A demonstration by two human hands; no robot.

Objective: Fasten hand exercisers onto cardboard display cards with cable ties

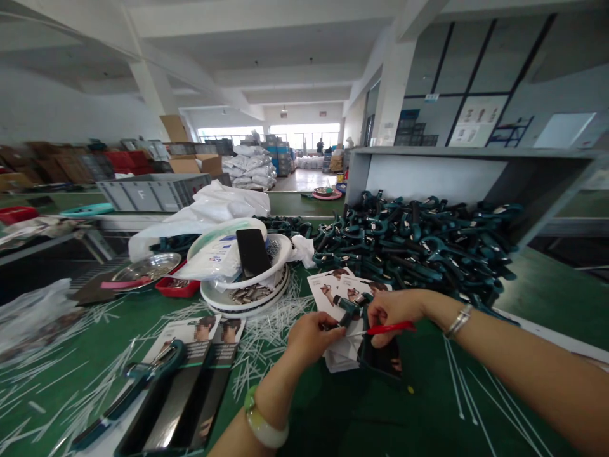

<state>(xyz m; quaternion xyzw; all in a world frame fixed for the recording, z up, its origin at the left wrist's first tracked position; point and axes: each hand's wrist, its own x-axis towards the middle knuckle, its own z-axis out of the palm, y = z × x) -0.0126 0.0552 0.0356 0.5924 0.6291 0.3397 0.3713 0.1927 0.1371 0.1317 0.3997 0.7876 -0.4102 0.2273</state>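
Note:
My left hand (311,336) is closed at the near end of a dark green tool (349,308), over printed cards (330,289). Closed too, my right hand (392,312) is beside the same tool and has red-handled scissors (392,327) in it. The scissors' blades point left toward my left hand. Under my right hand lies a dark card (387,358). The cards form a small stack on the green table (352,412). What my left fingertips pinch is too small to make out.
Many green tools (413,241) spill from a grey bin (537,190) at the back right. White ties (266,330) lie scattered. A white basin (280,257) carries a phone (252,252). Packed cards (190,381) and another tool (137,387) are at the left.

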